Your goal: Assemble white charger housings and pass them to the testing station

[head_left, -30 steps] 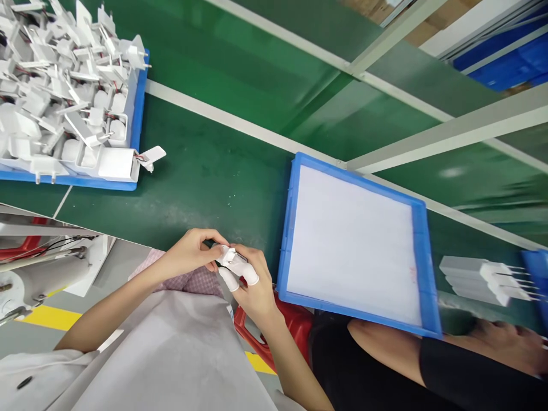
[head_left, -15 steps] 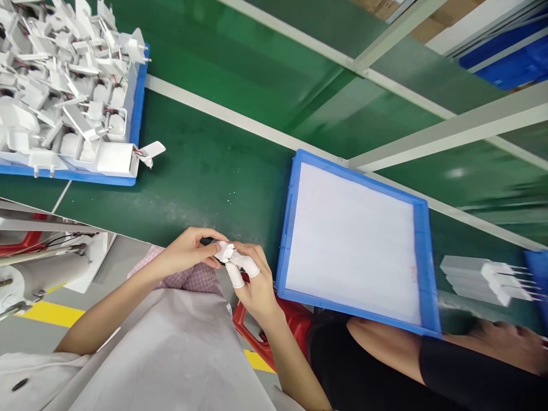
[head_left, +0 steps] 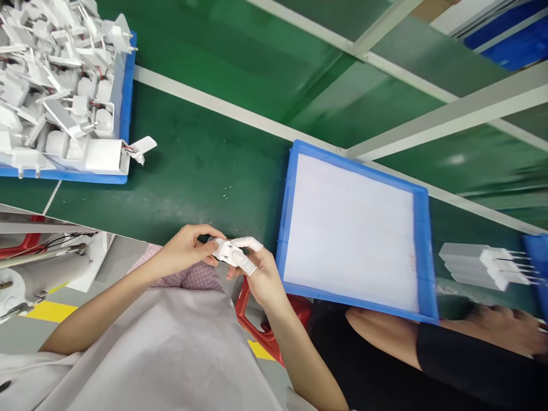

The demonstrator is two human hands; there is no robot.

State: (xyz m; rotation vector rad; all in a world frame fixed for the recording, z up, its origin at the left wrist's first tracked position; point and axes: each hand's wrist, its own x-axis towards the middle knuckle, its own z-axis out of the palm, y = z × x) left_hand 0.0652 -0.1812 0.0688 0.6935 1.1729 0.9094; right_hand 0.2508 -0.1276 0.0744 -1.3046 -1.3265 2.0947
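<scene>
My left hand and my right hand meet at the near edge of the green belt and together pinch a small white plastic plug part. The right hand's thumb and forefinger wear white finger cots. A blue tray lined with white foam lies just right of my right hand, with nothing on the foam.
A blue bin heaped with several white plug housings sits at the far left. A co-worker's arm in a black sleeve reaches in at the lower right, near stacked white plugs. A red crate and machine parts lie below the belt.
The view has shifted slightly, so everything sits a little higher and further left. My right fingers have turned on the white part; both hands still hold it.
</scene>
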